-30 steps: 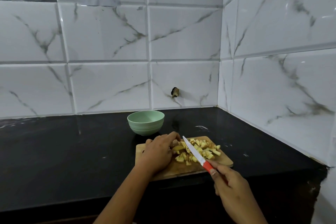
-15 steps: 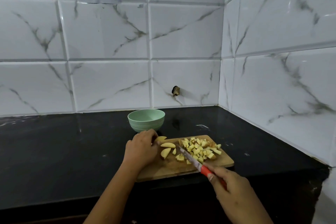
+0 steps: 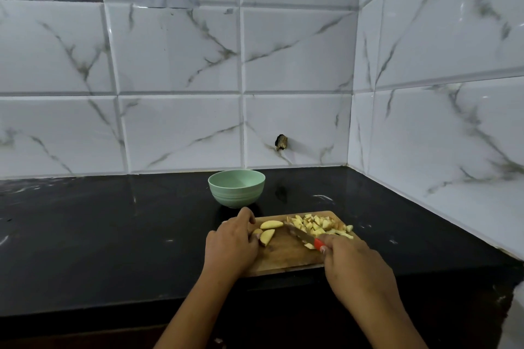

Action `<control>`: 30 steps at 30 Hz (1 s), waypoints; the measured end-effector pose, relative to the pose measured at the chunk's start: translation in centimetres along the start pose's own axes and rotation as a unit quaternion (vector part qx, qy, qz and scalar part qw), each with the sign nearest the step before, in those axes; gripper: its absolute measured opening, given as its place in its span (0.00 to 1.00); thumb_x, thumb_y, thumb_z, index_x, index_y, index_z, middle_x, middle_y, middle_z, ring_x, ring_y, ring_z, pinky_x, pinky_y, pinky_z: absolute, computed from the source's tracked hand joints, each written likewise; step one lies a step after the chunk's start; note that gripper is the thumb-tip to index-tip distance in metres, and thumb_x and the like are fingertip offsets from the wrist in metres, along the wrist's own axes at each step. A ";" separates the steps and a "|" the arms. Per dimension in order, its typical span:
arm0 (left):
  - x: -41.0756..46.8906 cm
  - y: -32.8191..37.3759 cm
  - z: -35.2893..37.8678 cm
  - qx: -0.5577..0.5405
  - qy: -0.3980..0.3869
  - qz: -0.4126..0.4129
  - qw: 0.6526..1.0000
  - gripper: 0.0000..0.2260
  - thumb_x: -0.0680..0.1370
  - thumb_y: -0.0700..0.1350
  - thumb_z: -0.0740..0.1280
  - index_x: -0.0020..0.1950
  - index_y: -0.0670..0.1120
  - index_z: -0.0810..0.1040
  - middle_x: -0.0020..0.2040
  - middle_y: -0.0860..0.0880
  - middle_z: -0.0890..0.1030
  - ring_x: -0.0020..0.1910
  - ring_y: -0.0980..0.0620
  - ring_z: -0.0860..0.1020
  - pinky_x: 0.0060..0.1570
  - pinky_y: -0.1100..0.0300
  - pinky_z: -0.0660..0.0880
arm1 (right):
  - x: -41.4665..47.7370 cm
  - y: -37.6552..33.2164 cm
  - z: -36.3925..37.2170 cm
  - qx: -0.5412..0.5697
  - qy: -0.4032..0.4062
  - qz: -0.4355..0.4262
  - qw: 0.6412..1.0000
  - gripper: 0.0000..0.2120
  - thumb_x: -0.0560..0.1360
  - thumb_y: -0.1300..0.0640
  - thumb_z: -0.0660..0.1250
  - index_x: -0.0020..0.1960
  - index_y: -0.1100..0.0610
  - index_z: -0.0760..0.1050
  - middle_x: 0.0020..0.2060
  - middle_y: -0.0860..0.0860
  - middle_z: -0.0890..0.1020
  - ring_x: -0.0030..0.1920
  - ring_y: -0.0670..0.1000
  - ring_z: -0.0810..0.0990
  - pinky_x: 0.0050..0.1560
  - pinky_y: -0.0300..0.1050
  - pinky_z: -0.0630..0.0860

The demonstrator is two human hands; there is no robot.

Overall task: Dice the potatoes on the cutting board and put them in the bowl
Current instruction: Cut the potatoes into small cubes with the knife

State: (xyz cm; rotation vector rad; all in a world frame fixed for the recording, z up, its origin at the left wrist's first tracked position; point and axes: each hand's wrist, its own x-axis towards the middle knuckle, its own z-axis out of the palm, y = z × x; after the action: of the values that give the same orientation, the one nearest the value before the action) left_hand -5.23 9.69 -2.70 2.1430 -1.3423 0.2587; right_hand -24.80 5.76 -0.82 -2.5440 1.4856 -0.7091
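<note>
A wooden cutting board point(image 3: 283, 256) lies on the black counter. A heap of diced potato point(image 3: 317, 225) covers its far right part. Two or three potato wedges point(image 3: 268, 231) lie at its far left. My left hand point(image 3: 231, 245) rests on the board's left end with curled fingers touching the nearest wedge. My right hand point(image 3: 354, 266) grips the red handle of a knife point(image 3: 302, 235), whose blade lies low against the near edge of the diced heap. A pale green bowl point(image 3: 236, 191) stands just behind the board; I see nothing inside it.
The black counter point(image 3: 113, 235) stretches far to the left. White marbled tile walls close the back and the right side, forming a corner behind the board. The counter's front edge runs just below the board.
My left hand has drawn the wedges to the board's left end and slid nearer. The knife has moved right and now lies against the diced heap.
</note>
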 end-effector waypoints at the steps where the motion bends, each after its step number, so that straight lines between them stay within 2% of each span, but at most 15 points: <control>1: 0.0 0.1 0.0 0.000 -0.005 0.005 1.000 0.08 0.78 0.53 0.61 0.55 0.55 0.67 0.44 0.57 0.72 0.49 0.53 0.74 0.47 0.56 0.69 | 0.3 0.1 0.1 -0.003 0.009 0.002 1.000 0.18 0.82 0.54 0.55 0.69 0.42 0.67 0.53 0.46 0.78 0.46 0.46 0.77 0.42 0.40 0.76; 7: 0.0 0.3 0.0 0.002 -0.013 0.000 1.000 0.07 0.79 0.53 0.58 0.56 0.55 0.69 0.45 0.57 0.72 0.50 0.53 0.74 0.46 0.56 0.65 | 0.4 0.4 -0.1 0.013 0.036 0.000 0.999 0.14 0.82 0.53 0.54 0.65 0.44 0.71 0.39 0.43 0.73 0.37 0.44 0.73 0.31 0.35 0.69; 9: 0.3 0.3 0.0 -0.017 -0.032 -0.017 0.999 0.07 0.79 0.53 0.58 0.54 0.54 0.70 0.48 0.56 0.76 0.51 0.52 0.75 0.48 0.56 0.68 | 0.3 0.1 -0.1 0.020 0.035 -0.010 0.999 0.14 0.82 0.52 0.54 0.64 0.44 0.72 0.38 0.41 0.71 0.38 0.43 0.74 0.33 0.35 0.71; 15: 1.6 0.4 0.0 -0.023 -0.075 -0.040 0.996 0.09 0.80 0.57 0.58 0.55 0.55 0.72 0.52 0.56 0.78 0.54 0.53 0.75 0.54 0.54 0.68 | 1.6 -0.3 -1.1 0.005 0.008 0.011 1.000 0.14 0.82 0.54 0.54 0.63 0.46 0.72 0.43 0.46 0.74 0.42 0.47 0.76 0.39 0.40 0.74; 19: 2.3 0.4 -0.1 0.000 -0.100 -0.037 0.994 0.11 0.80 0.58 0.57 0.57 0.56 0.73 0.54 0.57 0.77 0.56 0.54 0.74 0.58 0.53 0.67 | 1.4 -0.4 -1.0 0.005 -0.018 0.001 1.000 0.14 0.82 0.53 0.53 0.65 0.49 0.71 0.52 0.48 0.78 0.50 0.48 0.78 0.43 0.39 0.72; 22: 2.8 0.6 -0.1 0.008 -0.054 -0.019 0.998 0.09 0.80 0.56 0.57 0.56 0.57 0.74 0.55 0.57 0.78 0.56 0.55 0.74 0.54 0.56 0.64 | 1.9 -0.1 -1.3 0.034 -0.066 0.035 0.997 0.16 0.82 0.51 0.53 0.69 0.47 0.67 0.58 0.49 0.76 0.57 0.50 0.76 0.51 0.42 0.72; 24: 3.8 1.4 0.1 0.015 -0.037 0.018 0.999 0.09 0.80 0.53 0.58 0.58 0.59 0.75 0.58 0.56 0.76 0.59 0.54 0.72 0.56 0.55 0.65 | 2.2 0.1 -1.3 0.044 -0.069 0.049 0.995 0.16 0.82 0.51 0.53 0.69 0.47 0.67 0.57 0.50 0.77 0.55 0.50 0.77 0.52 0.42 0.74; 27: 5.8 3.3 1.0 0.075 -0.149 0.118 0.979 0.16 0.81 0.50 0.56 0.68 0.62 0.68 0.68 0.53 0.69 0.67 0.50 0.65 0.65 0.47 0.63 | 1.8 1.0 -1.2 0.076 0.004 0.029 0.997 0.16 0.82 0.49 0.51 0.69 0.44 0.67 0.55 0.47 0.78 0.49 0.45 0.77 0.46 0.37 0.74; 30: 7.6 4.6 2.0 0.128 -0.237 0.155 0.950 0.19 0.81 0.45 0.56 0.71 0.61 0.66 0.71 0.51 0.67 0.69 0.46 0.65 0.65 0.45 0.64 | 1.3 1.5 -1.1 0.118 0.030 0.019 0.992 0.17 0.82 0.48 0.51 0.69 0.43 0.67 0.58 0.45 0.77 0.48 0.43 0.74 0.45 0.35 0.69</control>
State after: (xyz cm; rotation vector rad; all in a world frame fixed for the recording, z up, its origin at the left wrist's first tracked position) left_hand -5.96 1.35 0.89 2.2898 -2.0237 0.0364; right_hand -25.97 3.97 0.12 -2.3326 1.3712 -0.9048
